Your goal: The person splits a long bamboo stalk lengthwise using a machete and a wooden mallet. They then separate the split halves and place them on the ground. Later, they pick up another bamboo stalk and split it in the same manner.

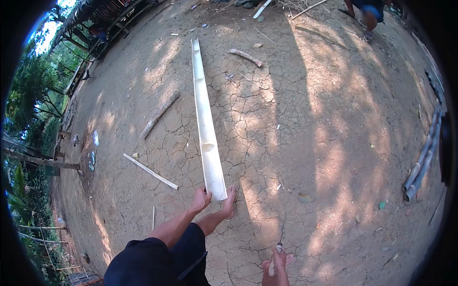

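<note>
A long split bamboo half (205, 114) lies on the ground in front of me, its pale hollow side up and its inner node walls showing. My left hand (201, 199) is closed on the left edge of its near end. One of my bare feet (230, 202) is against the right side of that end. Off to the lower right, my right hand (279, 260) is wrapped round the handle of a knife (283, 229), whose narrow dark blade points away from me, apart from the bamboo. Part of the handle is hidden by the fingers.
Cracked bare earth carries a thick stick (160, 114), a thin pale strip (150, 170) and a short branch (246, 57). Bamboo poles (422, 157) lie at the right. Sandals (91, 161) are at the left. Another person (369, 16) is at the far right.
</note>
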### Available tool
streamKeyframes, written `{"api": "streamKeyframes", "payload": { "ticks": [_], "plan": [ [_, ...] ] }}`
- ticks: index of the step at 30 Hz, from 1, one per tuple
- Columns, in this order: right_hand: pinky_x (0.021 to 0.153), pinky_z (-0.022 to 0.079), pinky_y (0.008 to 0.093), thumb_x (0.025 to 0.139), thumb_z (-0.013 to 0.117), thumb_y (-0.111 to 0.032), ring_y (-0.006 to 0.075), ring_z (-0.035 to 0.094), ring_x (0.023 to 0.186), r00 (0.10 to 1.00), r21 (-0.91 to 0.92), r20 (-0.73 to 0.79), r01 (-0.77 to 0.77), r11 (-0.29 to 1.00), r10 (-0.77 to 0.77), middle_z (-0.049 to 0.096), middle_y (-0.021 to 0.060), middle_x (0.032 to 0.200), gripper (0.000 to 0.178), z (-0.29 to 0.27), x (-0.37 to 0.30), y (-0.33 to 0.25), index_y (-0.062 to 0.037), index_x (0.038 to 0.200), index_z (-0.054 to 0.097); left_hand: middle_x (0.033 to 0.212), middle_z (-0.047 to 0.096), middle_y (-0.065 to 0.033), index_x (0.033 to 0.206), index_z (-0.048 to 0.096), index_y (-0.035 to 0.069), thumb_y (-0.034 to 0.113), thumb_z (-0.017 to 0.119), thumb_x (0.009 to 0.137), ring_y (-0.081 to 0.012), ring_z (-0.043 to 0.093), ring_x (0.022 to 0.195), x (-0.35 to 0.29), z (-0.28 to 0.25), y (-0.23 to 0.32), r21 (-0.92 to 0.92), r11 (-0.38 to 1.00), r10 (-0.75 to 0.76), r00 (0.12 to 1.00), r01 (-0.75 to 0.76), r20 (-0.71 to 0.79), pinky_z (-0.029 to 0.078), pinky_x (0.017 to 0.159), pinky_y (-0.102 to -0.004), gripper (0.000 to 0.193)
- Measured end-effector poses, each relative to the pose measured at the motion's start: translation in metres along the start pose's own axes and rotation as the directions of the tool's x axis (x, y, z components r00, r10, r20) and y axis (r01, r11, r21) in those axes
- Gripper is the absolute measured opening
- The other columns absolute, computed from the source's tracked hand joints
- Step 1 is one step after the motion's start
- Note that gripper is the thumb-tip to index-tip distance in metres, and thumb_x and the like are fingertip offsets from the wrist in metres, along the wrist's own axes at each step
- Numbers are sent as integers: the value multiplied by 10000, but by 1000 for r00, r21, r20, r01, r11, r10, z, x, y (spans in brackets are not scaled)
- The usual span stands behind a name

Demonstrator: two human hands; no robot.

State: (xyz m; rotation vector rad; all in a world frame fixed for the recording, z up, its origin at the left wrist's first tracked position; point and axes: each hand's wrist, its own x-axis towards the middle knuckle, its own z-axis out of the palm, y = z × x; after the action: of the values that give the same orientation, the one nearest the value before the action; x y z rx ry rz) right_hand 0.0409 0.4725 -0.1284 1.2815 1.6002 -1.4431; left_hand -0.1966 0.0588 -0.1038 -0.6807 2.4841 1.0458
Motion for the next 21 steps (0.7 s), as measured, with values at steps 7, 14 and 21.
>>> {"api": "streamKeyframes", "payload": {
  "ticks": [7,14,21],
  "plan": [
    [447,467,281,852,762,-265,130,547,472,909,136,230,325,936,-349,564,36,648,310,-92,-217,-61,-65,862,526,694,654,-144,926,652,-52,201,666,828,-202,667,585,-316,-90,140,-143,990,-4,997,-7,-76,538,582,-370,272],
    [521,484,258,865,753,-273,120,576,541,676,-8,373,687,726,-635,636,80,740,351,-175,-439,-147,-36,954,510,759,651,-67,923,632,-60,150,667,840,-137,639,596,-571,-152,267,-511,855,-53,994,93,92,541,522,-270,228],
    [561,525,253,800,817,-271,94,597,595,336,388,428,770,506,-839,681,207,1119,591,-188,-562,-155,31,1171,470,686,637,-60,794,573,9,189,704,851,-124,646,563,-678,-189,301,-628,776,36,990,58,136,510,491,-257,230]
  ]
}}
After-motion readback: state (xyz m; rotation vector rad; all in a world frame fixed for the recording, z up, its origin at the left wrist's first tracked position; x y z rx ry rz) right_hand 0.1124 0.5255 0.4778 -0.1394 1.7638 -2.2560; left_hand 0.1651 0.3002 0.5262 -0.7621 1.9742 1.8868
